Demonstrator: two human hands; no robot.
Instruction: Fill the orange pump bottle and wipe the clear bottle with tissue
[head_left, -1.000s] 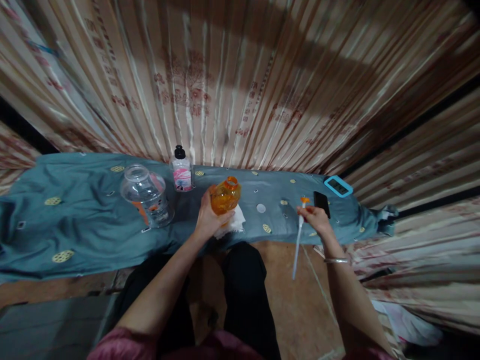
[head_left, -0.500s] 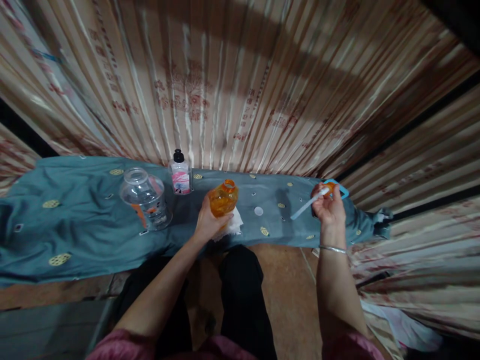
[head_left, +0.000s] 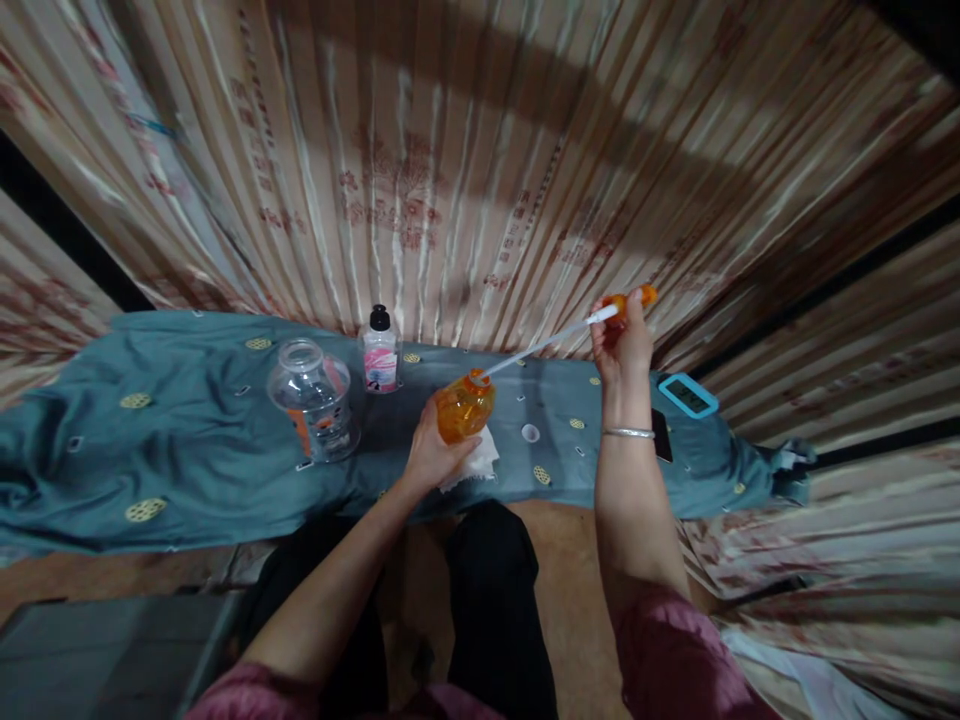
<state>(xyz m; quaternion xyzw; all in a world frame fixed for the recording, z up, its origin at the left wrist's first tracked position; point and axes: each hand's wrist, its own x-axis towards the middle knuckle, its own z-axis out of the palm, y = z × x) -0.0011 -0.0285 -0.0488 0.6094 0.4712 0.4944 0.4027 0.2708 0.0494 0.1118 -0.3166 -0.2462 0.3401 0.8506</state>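
My left hand (head_left: 436, 448) is wrapped round an orange see-through bottle (head_left: 466, 408), which tilts to the right with its mouth uncovered. My right hand (head_left: 624, 345), raised above the cloth, grips the orange head of a spray pump (head_left: 604, 313). From that head a long whitish tube slopes down to the left, its tip at the bottle's mouth; whether it is inside I cannot tell. Under the bottle lies a white tissue (head_left: 480, 458). A small white round piece (head_left: 530, 433) rests on the cloth to the right of the bottle.
A clear wide jar (head_left: 315, 405) and a clear bottle with a black cap (head_left: 381, 352) stand left on the green cloth (head_left: 187, 430). A blue-framed digital clock (head_left: 688, 396) and a dark flat object (head_left: 661, 436) lie right. A curtain (head_left: 420, 180) hangs behind.
My right hand has moved up and left with the spray pump, bringing the tube's tip to the bottle's mouth. The clock and dark flat object are now uncovered. My left hand still holds the bottle.
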